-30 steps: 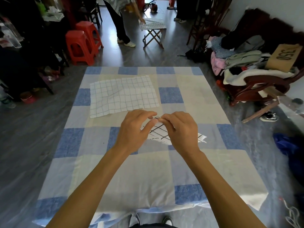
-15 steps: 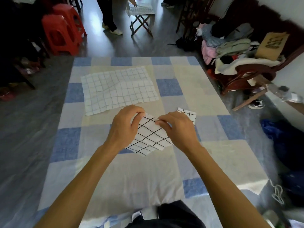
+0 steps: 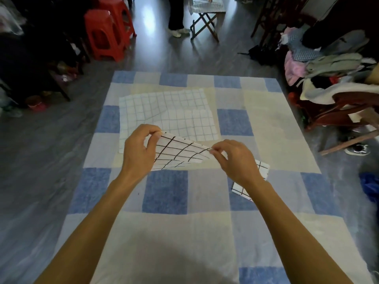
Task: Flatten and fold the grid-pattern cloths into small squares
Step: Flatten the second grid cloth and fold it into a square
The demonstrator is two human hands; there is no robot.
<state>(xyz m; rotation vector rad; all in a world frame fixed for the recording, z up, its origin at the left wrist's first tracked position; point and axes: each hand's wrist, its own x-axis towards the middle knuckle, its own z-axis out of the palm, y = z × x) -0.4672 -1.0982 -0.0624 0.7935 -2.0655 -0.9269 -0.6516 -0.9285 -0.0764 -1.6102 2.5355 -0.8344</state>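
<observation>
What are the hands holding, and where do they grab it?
Both hold the black-grid cloth by its upper edge. The left hand pinches the left end, and the right hand pinches the right end.

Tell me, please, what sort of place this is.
Probably a lived-in room of a home: a blue-and-cream checked quilt covers the work surface, two red plastic stools stand beyond it, and loose clothes are heaped on a red-brown wooden chair.

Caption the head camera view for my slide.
Folding: left hand and right hand pinch a white black-grid cloth over a blue-checked sheet, larger blue-grid cloth flat behind.
</observation>
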